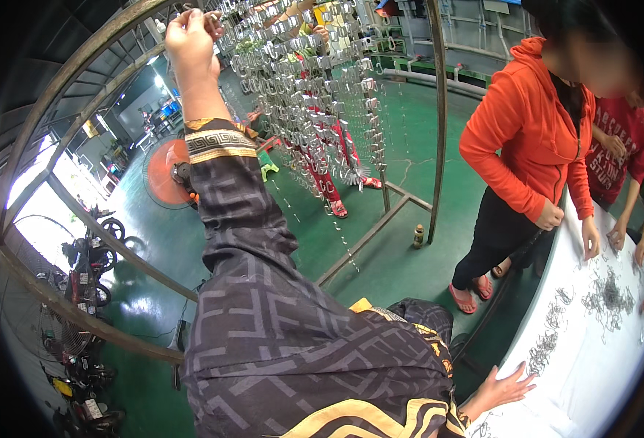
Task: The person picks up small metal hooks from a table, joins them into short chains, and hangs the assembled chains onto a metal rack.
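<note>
My left hand point(193, 42) is raised high at the upper left, beside the frame's top bar. Its fingers are pinched together, and what they grip is too small to make out. Just right of it, many strands of small shiny metal clips point(300, 87) hang in a dense curtain. Low on the right, my right hand point(503, 390) lies with fingers spread on a white-covered table point(556, 387). Its fingertips reach a pile of thin wire hooks point(545, 354); another pile point(608, 298) lies farther right.
A metal rack frame point(439, 124) surrounds the hanging strands. Beyond the table stands a person in an orange jacket point(508, 124), with others beside them. Behind the strands is someone in red trousers point(322, 160). An orange fan point(169, 173), a small bottle point(418, 235) and motorbikes point(85, 281) are on the floor.
</note>
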Motion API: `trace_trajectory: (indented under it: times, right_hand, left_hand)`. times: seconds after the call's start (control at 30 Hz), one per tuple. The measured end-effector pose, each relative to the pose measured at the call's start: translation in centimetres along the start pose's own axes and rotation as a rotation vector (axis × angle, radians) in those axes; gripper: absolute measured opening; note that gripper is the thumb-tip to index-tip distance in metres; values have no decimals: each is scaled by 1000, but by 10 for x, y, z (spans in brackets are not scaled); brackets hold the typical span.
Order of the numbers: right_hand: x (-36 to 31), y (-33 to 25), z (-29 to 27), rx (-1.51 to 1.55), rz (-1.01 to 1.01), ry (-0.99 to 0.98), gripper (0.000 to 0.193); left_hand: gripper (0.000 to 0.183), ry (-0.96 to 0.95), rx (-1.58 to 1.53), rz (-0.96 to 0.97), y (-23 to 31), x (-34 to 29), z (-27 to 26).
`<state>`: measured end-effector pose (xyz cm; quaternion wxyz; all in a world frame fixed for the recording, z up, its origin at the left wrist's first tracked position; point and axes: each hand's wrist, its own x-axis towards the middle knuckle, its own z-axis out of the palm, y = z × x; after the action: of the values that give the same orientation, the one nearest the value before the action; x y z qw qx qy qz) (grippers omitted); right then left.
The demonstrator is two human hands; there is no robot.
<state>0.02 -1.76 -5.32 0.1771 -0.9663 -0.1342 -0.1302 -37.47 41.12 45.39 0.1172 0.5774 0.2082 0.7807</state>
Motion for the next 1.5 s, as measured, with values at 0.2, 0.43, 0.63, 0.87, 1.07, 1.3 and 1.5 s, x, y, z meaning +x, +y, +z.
trace_trajectory:
  times: [0.2,0.43,0.63,0.87,1.07,1.3,1.5]
  right_hand:
    - [0,8,13,10,-40,39,76]
    - [-2,17,21,23,-83,133,73]
    - [-3,13,18,16,-59,99,73]
    - [-3,19,22,16,-86,135,72]
    - [-2,18,22,19,-79,156,73]
    - [0,15,20,-1,-65,106,72]
    - [0,16,21,-14,-69,113,71]
  left_hand:
    - [18,124,140,25,0,26,-47]
    - [21,171,331,40,-22,71,-78]
    - [35,146,849,323,-11,98,-80]
    - [25,55,592,157,-16,123,-69]
    - [23,30,857,337,-42,155,-78]
    - [21,-208,606,-125,-67,226,-114]
    - [18,-101,531,-115,-64,184,-103]
